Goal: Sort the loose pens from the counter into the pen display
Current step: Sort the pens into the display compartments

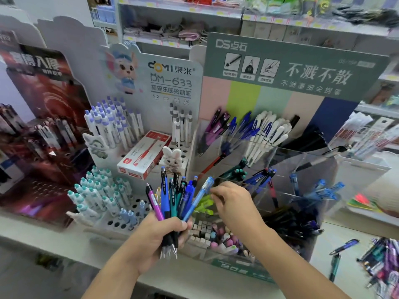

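Note:
My left hand [160, 235] grips a fanned bunch of pens [177, 197], tips down, in blue, teal, purple and black. My right hand [232, 202] hovers just to their right, fingers curled near the light blue pen at the bunch's edge; whether it pinches anything I cannot tell. Behind stands the clear acrylic pen display [280, 160], its compartments holding purple, blue, white, black and teal pens. More loose pens [380, 262] lie on the counter at the right.
A white DOMI stand [121, 130] with lilac and teal-capped pens is at the left, with a red-and-white pen box [143, 155] on it. Erasers fill a front bin [207, 234]. A dark red display [43, 134] stands far left. Shop shelves rise behind.

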